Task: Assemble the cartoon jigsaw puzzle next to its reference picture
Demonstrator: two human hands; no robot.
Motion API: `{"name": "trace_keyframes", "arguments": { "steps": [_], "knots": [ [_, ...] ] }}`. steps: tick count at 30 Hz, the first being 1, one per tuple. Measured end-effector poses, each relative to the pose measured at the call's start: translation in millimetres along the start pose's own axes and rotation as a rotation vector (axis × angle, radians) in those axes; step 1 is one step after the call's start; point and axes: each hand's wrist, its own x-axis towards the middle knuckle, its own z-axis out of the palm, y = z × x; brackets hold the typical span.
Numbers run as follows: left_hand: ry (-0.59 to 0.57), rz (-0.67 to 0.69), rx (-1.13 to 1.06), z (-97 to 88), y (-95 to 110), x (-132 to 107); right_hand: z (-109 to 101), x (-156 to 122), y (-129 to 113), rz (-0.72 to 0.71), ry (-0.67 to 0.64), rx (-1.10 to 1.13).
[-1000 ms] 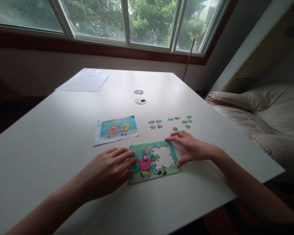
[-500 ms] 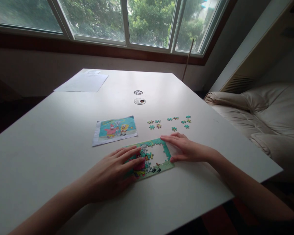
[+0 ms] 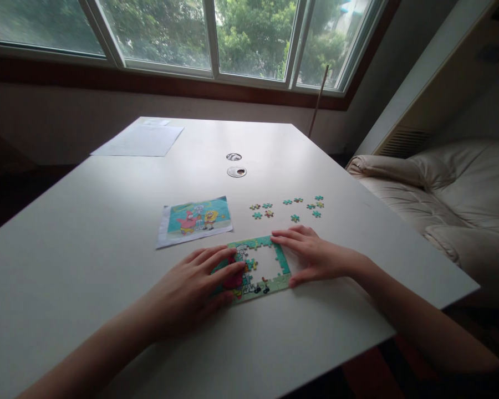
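Observation:
A partly assembled cartoon jigsaw puzzle [image 3: 261, 263] lies near the front of the white table [image 3: 87, 233], with a bare gap in its right half. My left hand [image 3: 191, 291] lies flat over its left part, fingers stretched out. My right hand [image 3: 314, 256] rests against its right edge, fingers along the top corner and thumb at the lower corner. Several loose puzzle pieces [image 3: 291, 208] are scattered just behind it. A printed reference picture [image 3: 195, 220] lies to the left of them.
A sheet of paper [image 3: 139, 139] lies at the far left corner. Two round cable ports [image 3: 236, 164] sit mid-table. A cream cushioned sofa [image 3: 453, 194] stands to the right; a window runs behind the table. A thin stick [image 3: 318, 100] leans at the back.
Both hands have slid the puzzle leftward across the table. My left hand now covers more of its left part.

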Motion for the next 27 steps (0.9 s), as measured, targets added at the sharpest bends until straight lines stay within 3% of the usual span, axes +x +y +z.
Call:
{"name": "trace_keyframes", "arguments": {
  "steps": [10, 27],
  "knots": [
    [0.074, -0.124, 0.041, 13.6, 1.2, 7.1, -0.9, 0.3, -1.1, 0.009, -0.014, -0.015],
    [0.103, -0.071, 0.042, 14.5, 0.6, 5.7, -2.5, -0.3, -1.0, -0.005, 0.003, -0.001]
  ]
}}
